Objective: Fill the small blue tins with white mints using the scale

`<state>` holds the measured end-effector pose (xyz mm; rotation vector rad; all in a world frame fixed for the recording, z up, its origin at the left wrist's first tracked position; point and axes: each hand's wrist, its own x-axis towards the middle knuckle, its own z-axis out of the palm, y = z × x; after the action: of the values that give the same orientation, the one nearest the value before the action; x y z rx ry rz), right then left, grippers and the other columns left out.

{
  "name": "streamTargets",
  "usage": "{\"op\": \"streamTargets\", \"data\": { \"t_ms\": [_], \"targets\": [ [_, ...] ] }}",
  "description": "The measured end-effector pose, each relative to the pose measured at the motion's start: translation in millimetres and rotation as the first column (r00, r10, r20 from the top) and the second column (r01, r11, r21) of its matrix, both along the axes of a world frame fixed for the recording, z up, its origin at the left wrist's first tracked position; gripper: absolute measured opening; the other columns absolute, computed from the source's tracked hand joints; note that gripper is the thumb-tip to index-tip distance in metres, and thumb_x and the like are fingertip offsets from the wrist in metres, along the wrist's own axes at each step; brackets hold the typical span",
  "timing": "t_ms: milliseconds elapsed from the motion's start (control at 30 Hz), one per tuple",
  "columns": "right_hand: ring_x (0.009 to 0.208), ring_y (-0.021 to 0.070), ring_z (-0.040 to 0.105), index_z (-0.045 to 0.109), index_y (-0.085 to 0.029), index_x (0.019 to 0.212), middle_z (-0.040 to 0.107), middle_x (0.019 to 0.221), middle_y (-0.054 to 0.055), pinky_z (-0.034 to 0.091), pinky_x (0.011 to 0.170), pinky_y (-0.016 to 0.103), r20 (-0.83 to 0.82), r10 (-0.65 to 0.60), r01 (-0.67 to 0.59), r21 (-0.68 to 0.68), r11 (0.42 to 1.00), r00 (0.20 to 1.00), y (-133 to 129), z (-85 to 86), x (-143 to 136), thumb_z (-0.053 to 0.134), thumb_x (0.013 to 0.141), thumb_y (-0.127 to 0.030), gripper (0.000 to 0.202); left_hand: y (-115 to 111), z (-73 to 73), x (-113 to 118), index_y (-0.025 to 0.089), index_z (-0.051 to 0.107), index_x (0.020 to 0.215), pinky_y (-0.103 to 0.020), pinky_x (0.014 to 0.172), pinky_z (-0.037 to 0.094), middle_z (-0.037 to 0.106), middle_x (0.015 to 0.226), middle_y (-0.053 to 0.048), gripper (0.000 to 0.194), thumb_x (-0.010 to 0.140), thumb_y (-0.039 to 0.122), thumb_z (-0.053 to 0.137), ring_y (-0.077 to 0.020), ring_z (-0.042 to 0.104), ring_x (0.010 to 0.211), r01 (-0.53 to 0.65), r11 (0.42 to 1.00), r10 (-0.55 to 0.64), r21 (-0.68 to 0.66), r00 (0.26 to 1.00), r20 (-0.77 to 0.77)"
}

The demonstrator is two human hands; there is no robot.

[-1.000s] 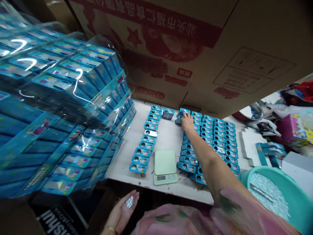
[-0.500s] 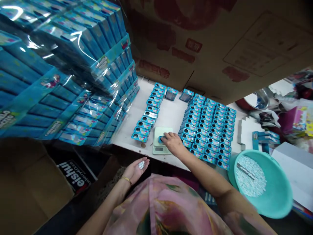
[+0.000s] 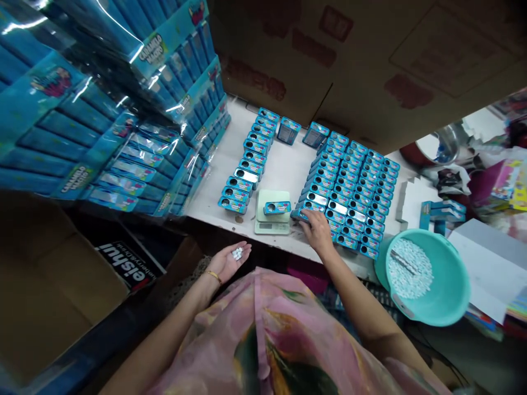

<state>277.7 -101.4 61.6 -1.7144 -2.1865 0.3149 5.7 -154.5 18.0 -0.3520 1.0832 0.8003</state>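
Observation:
My left hand point(image 3: 231, 261) is palm up and cupped, holding a few small white candies point(image 3: 237, 253). One small blue candy box point(image 3: 277, 207) lies on a pale green digital scale point(image 3: 272, 227). To the right of the scale, my right hand point(image 3: 318, 230) has its fingers closed on another blue candy box point(image 3: 298, 213), at the front left corner of a block of such boxes point(image 3: 356, 192). The fingers partly cover that box. Left of the scale runs a single row of matching boxes point(image 3: 247, 164).
A turquoise basin point(image 3: 450, 296) of white candies stands on the right, with a metal scoop-like strip point(image 3: 405, 262) in it. Wrapped blue display packs point(image 3: 99, 109) are stacked at left. A large cardboard carton point(image 3: 354, 66) closes off the back. An open carton point(image 3: 53, 296) sits lower left.
My right hand has let go of the box on the scale and moved right to a box at the block's edge. My left hand still holds the candies. The view has shifted.

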Motion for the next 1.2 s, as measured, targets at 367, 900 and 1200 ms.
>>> {"op": "streamTargets", "data": {
  "t_ms": [367, 900, 1200],
  "targets": [
    [0.108, 0.0246, 0.041, 0.043, -0.018, 0.117, 0.051, 0.113, 0.01, 0.035, 0.085, 0.039, -0.017, 0.041, -0.044, -0.166, 0.985, 0.999, 47, -12.6, -26, 0.055, 0.071, -0.019, 0.048, 4, 8.3, -12, 0.005, 0.058, 0.087, -0.028, 0.067, 0.053, 0.064, 0.084, -0.016, 0.019, 0.076, 0.007, 0.042, -0.0188, 0.062, 0.077, -0.044, 0.998, 0.045, 0.044, 0.999, -0.019],
    [0.094, 0.0214, 0.043, 0.045, -0.022, 0.117, 0.052, 0.107, 0.008, 0.032, 0.082, 0.037, 0.165, 0.391, -0.393, -0.026, 0.919, 0.905, 22, 42.7, -71, 0.041, 0.083, -0.02, 0.034, 76, 17.8, 53, 0.012, 0.059, 0.089, -0.028, 0.066, 0.048, 0.061, 0.07, -0.008, 0.022, 0.079, 0.02, 0.041, -0.0158, 0.058, 0.066, -0.189, 0.973, 0.175, 0.135, 0.978, 0.11],
    [0.094, 0.0207, 0.042, 0.045, -0.018, 0.113, 0.052, 0.106, 0.008, 0.031, 0.084, 0.04, 0.43, 0.604, -0.66, -0.022, 0.751, 0.671, 10, 53.4, -88, 0.033, 0.085, -0.013, 0.031, 93, 19.9, 67, 0.011, 0.059, 0.073, -0.024, 0.059, 0.043, 0.059, 0.058, -0.005, 0.024, 0.081, 0.021, 0.039, -0.0129, 0.055, 0.057, -0.023, 0.982, 0.012, 0.188, 0.998, 0.061]
  ]
}}
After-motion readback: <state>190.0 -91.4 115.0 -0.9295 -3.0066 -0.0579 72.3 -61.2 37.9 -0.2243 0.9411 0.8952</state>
